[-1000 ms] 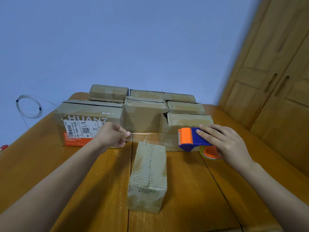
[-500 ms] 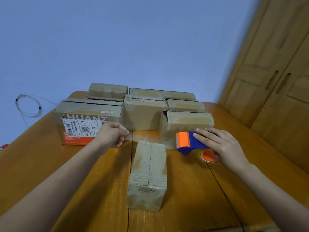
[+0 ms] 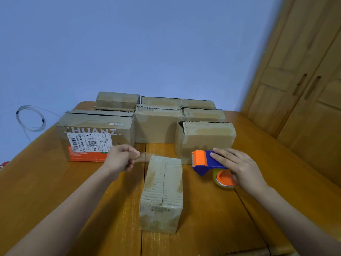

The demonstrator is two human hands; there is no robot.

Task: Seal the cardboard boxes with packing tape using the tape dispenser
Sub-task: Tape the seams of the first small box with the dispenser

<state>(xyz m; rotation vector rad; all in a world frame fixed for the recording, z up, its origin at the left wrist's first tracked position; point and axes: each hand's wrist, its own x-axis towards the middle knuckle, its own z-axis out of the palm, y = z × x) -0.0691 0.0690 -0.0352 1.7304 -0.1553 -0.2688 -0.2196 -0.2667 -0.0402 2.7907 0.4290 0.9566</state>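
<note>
Now the tape strip (image 3: 145, 157) sits lower than a second ago: both hands have dropped it from above the box toward the far end of the small box (image 3: 162, 191), which lies lengthwise at the near centre of the table (image 3: 46, 182). The clear film looks to be meeting the box's far top edge, though whether it has stuck I can't tell.

Left hand (image 3: 120, 159) pinches the free end of the strip between thumb and curled fingers, just left of the box's far corner. Right hand (image 3: 238, 167) has come down with the tape dispenser (image 3: 206, 161); fingers lie fairly straight over its blue body, pressing it, with the orange roll core under the palm. Dispenser is just right of the box's far end, close to the tabletop.

My read: strip is being laid across the far end, so next is press down and cut. The centre seam along the top still looks untaped.

Around: the other cardboard boxes (image 3: 156, 124) stand in rows at the far side, the big labelled box (image 3: 96, 137) far left. They crowd the far end, little room behind the small box for the dispenser. A coiled cable (image 3: 30, 118) hangs on the wall far left; wooden doors (image 3: 304, 89) on the right.
</note>
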